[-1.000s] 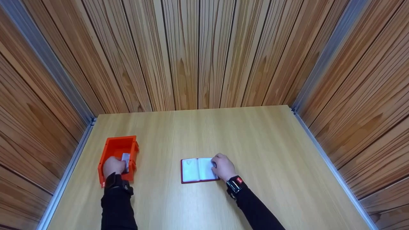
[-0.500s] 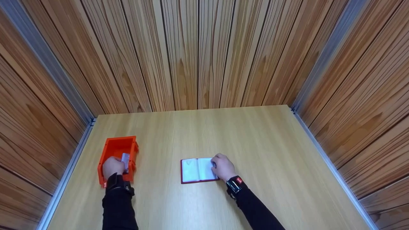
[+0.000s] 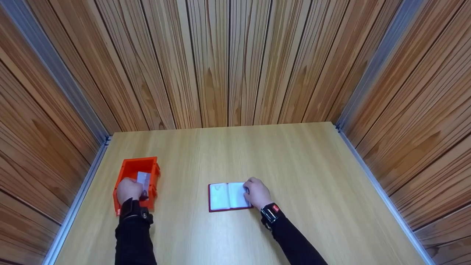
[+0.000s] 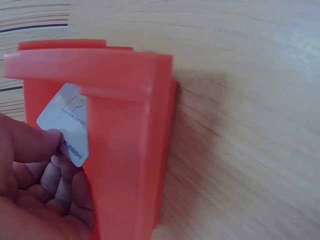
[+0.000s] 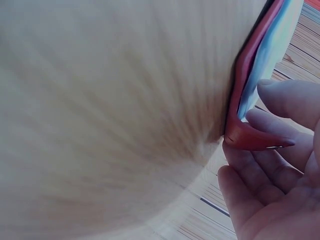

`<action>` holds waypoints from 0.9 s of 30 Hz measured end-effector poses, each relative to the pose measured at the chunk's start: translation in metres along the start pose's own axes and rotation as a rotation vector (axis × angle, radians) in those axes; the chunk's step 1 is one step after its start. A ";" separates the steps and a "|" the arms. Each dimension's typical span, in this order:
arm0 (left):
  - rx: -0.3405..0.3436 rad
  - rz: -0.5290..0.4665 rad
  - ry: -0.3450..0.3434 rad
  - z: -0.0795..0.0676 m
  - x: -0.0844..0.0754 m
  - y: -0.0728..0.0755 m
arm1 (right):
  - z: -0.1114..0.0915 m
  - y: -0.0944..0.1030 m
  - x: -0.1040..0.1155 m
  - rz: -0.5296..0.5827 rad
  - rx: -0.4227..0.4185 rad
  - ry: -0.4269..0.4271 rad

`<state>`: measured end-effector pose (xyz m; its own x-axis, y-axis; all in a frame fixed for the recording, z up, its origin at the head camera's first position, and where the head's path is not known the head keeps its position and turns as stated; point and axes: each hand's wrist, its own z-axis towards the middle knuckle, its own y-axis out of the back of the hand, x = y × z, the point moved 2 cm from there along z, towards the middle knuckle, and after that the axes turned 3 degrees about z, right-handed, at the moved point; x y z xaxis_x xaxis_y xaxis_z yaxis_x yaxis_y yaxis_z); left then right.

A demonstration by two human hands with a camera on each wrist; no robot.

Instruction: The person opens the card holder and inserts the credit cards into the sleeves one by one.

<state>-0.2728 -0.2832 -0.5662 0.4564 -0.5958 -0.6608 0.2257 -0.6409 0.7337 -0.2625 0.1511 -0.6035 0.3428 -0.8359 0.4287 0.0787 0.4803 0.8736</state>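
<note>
At the left, my left hand (image 3: 129, 189) reaches into an orange plastic bin (image 3: 137, 161). Between its thumb and fingers it pinches a silvery-white card (image 4: 75, 107), printed "VIP" with a number along its lower edge. In the head view the card (image 3: 143, 179) leans up beside the bin's right wall. A card holder (image 3: 220, 197) with a red cover and clear sleeves lies spread flat on the table. My right hand (image 3: 257, 192) grips its right edge. In the right wrist view, the thumb is over the sleeves and fingers are around the red cover flap (image 5: 255, 137).
The light wood table (image 3: 228, 154) is bounded by metal rails (image 3: 382, 195) at left and right. Wood-plank walls (image 3: 217, 66) rise at the back and on both sides.
My left hand shifts slightly left inside the bin, and more of the card shows above its fingers, tilted upward. My right hand and the card holder stay where they were.
</note>
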 end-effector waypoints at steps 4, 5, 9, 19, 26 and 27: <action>-0.022 -0.012 -0.004 0.001 -0.004 0.001 | 0.000 0.000 0.000 -0.002 -0.004 0.000; -0.030 -0.020 -0.005 0.002 -0.006 0.002 | 0.000 0.000 0.000 -0.002 -0.008 0.002; -0.041 -0.090 0.020 0.003 -0.014 0.005 | 0.000 -0.001 0.001 -0.004 -0.018 0.007; -0.178 -0.193 -0.020 0.000 -0.040 0.023 | 0.000 -0.001 -0.001 -0.005 -0.009 0.003; -0.211 -0.244 -0.089 -0.009 -0.061 0.032 | 0.000 -0.001 0.000 -0.001 -0.012 0.005; -0.218 -0.248 -0.109 -0.010 -0.065 0.031 | -0.001 -0.001 0.000 -0.002 -0.013 0.005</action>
<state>-0.2866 -0.2598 -0.4991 0.2727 -0.4902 -0.8278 0.5021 -0.6614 0.5571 -0.2619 0.1506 -0.6041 0.3477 -0.8353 0.4259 0.0914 0.4823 0.8712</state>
